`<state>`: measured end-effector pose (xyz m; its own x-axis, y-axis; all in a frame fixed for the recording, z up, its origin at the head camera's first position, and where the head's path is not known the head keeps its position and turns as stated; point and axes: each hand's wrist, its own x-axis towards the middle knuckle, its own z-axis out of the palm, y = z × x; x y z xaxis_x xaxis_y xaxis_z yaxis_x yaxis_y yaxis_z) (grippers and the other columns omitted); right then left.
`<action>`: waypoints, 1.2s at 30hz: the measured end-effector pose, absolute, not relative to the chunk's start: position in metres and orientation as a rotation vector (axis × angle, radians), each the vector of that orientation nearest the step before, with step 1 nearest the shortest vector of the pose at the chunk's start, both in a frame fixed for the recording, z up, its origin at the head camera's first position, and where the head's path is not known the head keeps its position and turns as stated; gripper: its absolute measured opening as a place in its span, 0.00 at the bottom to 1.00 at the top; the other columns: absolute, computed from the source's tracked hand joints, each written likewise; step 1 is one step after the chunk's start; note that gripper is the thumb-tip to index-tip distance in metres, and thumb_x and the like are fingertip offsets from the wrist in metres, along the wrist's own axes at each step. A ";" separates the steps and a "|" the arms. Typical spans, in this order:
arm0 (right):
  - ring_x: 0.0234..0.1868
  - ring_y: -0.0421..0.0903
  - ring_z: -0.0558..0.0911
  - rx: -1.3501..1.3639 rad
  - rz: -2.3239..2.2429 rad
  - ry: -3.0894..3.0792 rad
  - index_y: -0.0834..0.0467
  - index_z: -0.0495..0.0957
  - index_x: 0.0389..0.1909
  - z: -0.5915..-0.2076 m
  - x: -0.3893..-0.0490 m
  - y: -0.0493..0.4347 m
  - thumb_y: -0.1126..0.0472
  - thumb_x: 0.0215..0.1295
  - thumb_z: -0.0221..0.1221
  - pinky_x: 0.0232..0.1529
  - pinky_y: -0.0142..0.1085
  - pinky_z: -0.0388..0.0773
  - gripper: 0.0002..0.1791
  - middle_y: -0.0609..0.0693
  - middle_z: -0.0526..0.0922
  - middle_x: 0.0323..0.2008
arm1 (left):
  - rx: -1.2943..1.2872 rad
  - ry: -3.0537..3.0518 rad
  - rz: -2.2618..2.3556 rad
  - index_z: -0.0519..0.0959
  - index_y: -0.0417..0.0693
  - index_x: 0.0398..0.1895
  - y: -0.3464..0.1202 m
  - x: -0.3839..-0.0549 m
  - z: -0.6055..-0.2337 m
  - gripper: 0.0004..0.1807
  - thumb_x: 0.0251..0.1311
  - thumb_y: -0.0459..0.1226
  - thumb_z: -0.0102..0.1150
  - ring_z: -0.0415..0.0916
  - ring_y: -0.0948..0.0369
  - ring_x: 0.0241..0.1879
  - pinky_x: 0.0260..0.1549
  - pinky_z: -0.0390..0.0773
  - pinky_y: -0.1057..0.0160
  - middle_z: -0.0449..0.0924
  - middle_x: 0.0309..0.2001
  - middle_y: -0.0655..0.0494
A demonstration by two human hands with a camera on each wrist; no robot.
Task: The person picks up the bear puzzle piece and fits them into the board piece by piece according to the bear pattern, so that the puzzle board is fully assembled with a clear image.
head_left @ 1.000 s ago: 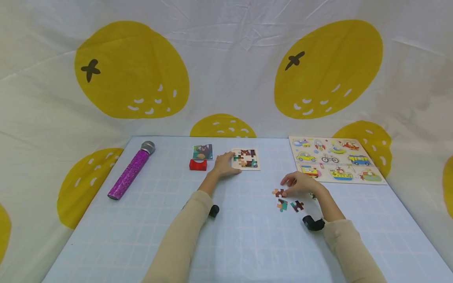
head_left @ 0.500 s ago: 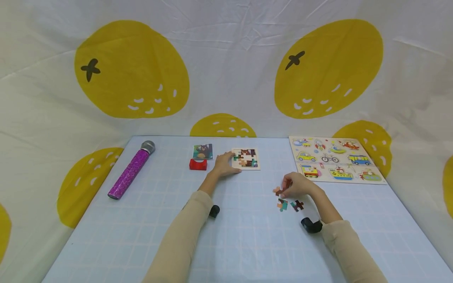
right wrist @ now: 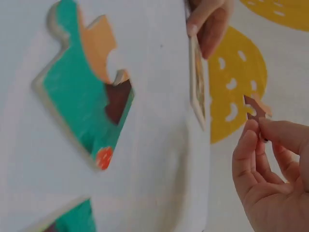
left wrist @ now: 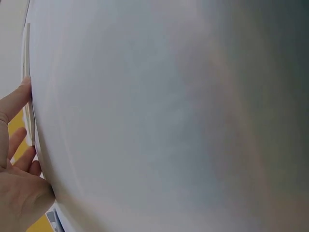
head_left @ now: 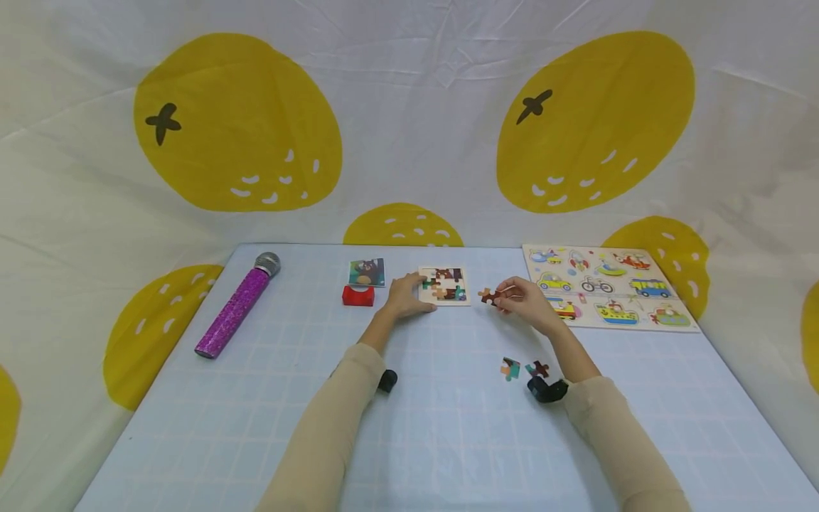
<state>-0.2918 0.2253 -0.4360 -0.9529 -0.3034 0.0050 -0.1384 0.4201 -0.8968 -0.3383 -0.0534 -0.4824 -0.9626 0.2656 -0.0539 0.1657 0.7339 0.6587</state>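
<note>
My left hand (head_left: 404,297) rests at the left side of a small square puzzle board (head_left: 466,287), with thumb and fingers spread and touching its edge. Several pieces lie in the board, and pale gaps show among them. In the left wrist view, the thumb (left wrist: 21,94) meets the board's rim (left wrist: 30,121). To the right of the board, my right hand (head_left: 526,304) pinches a brown and peach puzzle piece (head_left: 489,296) between thumb and fingertips, raised off the table. Two loose pieces lie nearer me: a teal and peach one (head_left: 510,369) and a dark brown one (head_left: 538,369).
A picture card (head_left: 367,272) and a red notched block (head_left: 358,296) lie left of the board. Farther left is a purple glitter microphone (head_left: 233,313). At the back right lies a wooden vehicle puzzle (head_left: 614,288), partly behind the right hand.
The right hand has picked up the brown and peach piece and carried it up and left toward the board. The left hand has stayed in place.
</note>
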 end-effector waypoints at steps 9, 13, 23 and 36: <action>0.39 0.47 0.81 -0.363 -1.665 2.447 0.73 0.69 0.55 -0.430 -0.307 0.202 0.65 0.67 0.54 0.43 0.41 0.82 0.20 0.68 0.76 0.47 | 0.344 2.787 1.048 0.67 0.43 0.65 -0.053 -0.337 -0.480 0.40 0.48 0.46 0.70 0.50 0.49 0.71 0.70 0.40 0.51 0.58 0.70 0.48; 0.33 0.42 0.84 -0.347 -1.819 2.309 0.77 0.66 0.55 -0.431 -0.309 0.195 0.70 0.67 0.52 0.46 0.48 0.78 0.19 0.72 0.73 0.47 | 0.361 2.791 1.055 0.67 0.42 0.64 -0.053 -0.337 -0.479 0.39 0.48 0.46 0.70 0.50 0.48 0.70 0.70 0.40 0.50 0.59 0.70 0.47; 0.32 0.36 0.80 -0.330 -1.883 2.353 0.74 0.68 0.57 -0.436 -0.315 0.181 0.70 0.63 0.57 0.37 0.27 0.80 0.22 0.68 0.73 0.48 | 0.357 2.796 1.070 0.68 0.42 0.64 -0.053 -0.335 -0.478 0.39 0.48 0.45 0.70 0.51 0.47 0.70 0.70 0.40 0.49 0.59 0.69 0.46; 0.34 0.40 0.79 -0.272 -1.873 2.425 0.70 0.71 0.57 -0.439 -0.319 0.163 0.68 0.62 0.58 0.42 0.38 0.81 0.22 0.63 0.78 0.43 | 0.321 2.777 1.055 0.67 0.45 0.65 -0.053 -0.335 -0.476 0.39 0.49 0.46 0.70 0.49 0.49 0.71 0.70 0.38 0.51 0.58 0.70 0.48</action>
